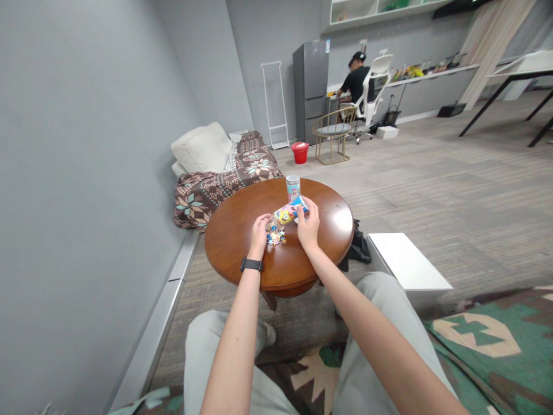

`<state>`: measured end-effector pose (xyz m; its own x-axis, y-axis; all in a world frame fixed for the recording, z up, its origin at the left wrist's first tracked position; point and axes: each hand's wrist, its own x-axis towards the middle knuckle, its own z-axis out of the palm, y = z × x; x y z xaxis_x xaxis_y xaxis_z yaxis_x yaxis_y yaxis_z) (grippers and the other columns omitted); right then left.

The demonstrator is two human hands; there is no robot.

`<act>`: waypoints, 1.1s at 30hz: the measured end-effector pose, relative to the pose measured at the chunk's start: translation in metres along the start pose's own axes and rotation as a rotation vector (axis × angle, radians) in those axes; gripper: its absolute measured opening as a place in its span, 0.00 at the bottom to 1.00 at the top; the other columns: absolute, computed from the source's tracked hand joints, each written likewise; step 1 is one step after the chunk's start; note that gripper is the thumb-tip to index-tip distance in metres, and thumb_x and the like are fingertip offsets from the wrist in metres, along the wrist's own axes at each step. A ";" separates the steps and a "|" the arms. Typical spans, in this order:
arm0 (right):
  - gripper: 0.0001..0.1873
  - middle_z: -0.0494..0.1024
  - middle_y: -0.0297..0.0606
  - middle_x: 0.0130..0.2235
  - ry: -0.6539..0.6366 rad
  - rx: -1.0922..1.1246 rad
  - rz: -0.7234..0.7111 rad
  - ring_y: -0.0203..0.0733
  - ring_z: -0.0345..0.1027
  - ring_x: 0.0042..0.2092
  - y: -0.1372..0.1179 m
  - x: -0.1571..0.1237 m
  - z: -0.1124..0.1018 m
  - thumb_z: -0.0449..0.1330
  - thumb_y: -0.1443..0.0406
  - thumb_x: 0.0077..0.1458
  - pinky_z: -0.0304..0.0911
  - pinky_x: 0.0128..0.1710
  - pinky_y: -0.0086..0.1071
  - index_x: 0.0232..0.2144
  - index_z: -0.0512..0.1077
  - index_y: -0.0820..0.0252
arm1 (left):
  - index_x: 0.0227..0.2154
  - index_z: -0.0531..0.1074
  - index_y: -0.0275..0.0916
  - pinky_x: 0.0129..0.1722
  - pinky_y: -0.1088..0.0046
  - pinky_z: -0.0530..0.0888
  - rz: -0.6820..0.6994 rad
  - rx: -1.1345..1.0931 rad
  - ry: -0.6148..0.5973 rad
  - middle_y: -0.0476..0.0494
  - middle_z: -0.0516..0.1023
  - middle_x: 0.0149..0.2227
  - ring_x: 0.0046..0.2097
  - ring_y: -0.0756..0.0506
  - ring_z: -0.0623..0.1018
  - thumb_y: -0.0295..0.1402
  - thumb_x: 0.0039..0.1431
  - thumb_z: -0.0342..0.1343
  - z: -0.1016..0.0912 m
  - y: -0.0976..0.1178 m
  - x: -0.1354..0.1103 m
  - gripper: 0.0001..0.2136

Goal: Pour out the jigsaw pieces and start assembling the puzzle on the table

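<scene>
A yellow and blue can printed with cartoon figures (286, 213) is tilted over the round wooden table, its lower end pointing left. My right hand (308, 226) wraps around its raised blue end. At the lower end, my left hand (259, 233) has its fingers curled against the rim; a black band circles that wrist. Directly beneath lies a small heap of jigsaw puzzle pieces (275, 237). Some pieces near the can's mouth are partly hidden by my left fingers. Behind the tilted can, a second, light blue and pink can (292, 188) stands upright with a silvery top.
The round brown table (233, 230) stands before my knees. A white box (408, 260) is to its right, beside a black bag (359, 245). Beyond are a patterned couch (216, 193), a red bin (299, 152), a gold-framed chair (332, 131) and a seated person (358, 83).
</scene>
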<state>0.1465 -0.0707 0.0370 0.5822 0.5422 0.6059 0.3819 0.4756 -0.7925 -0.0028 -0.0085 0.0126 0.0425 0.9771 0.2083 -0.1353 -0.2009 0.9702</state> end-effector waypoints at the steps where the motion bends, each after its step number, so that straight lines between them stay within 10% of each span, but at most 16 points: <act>1: 0.22 0.71 0.46 0.54 0.002 0.001 0.009 0.48 0.64 0.58 0.000 0.000 0.000 0.51 0.52 0.63 0.58 0.61 0.45 0.53 0.69 0.55 | 0.36 0.77 0.38 0.55 0.62 0.71 0.011 0.041 0.009 0.39 0.80 0.44 0.50 0.41 0.77 0.33 0.55 0.55 0.000 0.002 -0.002 0.09; 15: 0.23 0.73 0.47 0.53 0.057 0.018 0.131 0.48 0.65 0.56 0.006 0.001 0.001 0.50 0.50 0.63 0.58 0.59 0.43 0.51 0.68 0.57 | 0.38 0.80 0.40 0.62 0.58 0.65 0.118 0.351 -0.182 0.39 0.80 0.46 0.53 0.37 0.76 0.25 0.47 0.62 0.012 0.025 -0.022 0.13; 23: 0.25 0.75 0.47 0.49 0.174 0.043 0.341 0.47 0.69 0.51 0.008 0.004 -0.001 0.49 0.48 0.61 0.61 0.53 0.41 0.48 0.67 0.60 | 0.61 0.65 0.43 0.68 0.54 0.53 0.216 1.254 -0.507 0.43 0.62 0.67 0.69 0.38 0.57 0.39 0.64 0.50 0.021 0.034 -0.035 0.23; 33: 0.25 0.75 0.34 0.35 0.078 0.448 0.620 0.38 0.72 0.37 0.023 0.007 0.008 0.54 0.42 0.53 0.68 0.34 0.29 0.35 0.66 0.57 | 0.60 0.64 0.42 0.68 0.49 0.54 0.196 1.279 -0.330 0.41 0.63 0.66 0.69 0.37 0.58 0.37 0.65 0.47 0.023 0.037 -0.040 0.21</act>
<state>0.1532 -0.0505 0.0239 0.6505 0.7585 0.0399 -0.3485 0.3447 -0.8716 0.0138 -0.0565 0.0428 0.3894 0.8991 0.2002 0.8430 -0.4354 0.3159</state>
